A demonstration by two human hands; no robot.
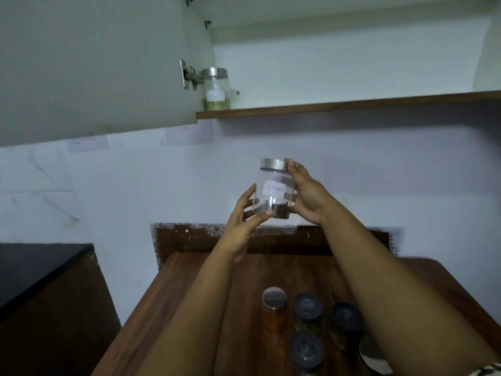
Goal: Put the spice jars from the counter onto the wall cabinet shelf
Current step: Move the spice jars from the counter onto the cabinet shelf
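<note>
I hold a clear jar labelled "Cloves" (275, 189) with a silver lid in the air between counter and cabinet. My right hand (305, 195) grips its right side, fingertips at the lid. My left hand (248, 213) pinches its lower left, thumb across the front near the dark cloves at the bottom. The wall cabinet shelf (339, 105) has a wooden front edge, and one silver-lidded jar of greenish spice (216, 89) stands at its far left. On the wooden counter (189, 308) below stand an orange spice jar (274, 310) and several dark-lidded jars (307, 310).
The cabinet door (95, 69) hangs open to the left, its hinge (189, 76) beside the shelved jar. A black countertop (32, 267) lies lower left. The white wall runs behind the counter. A shiny lid (372, 356) shows partly under my right forearm.
</note>
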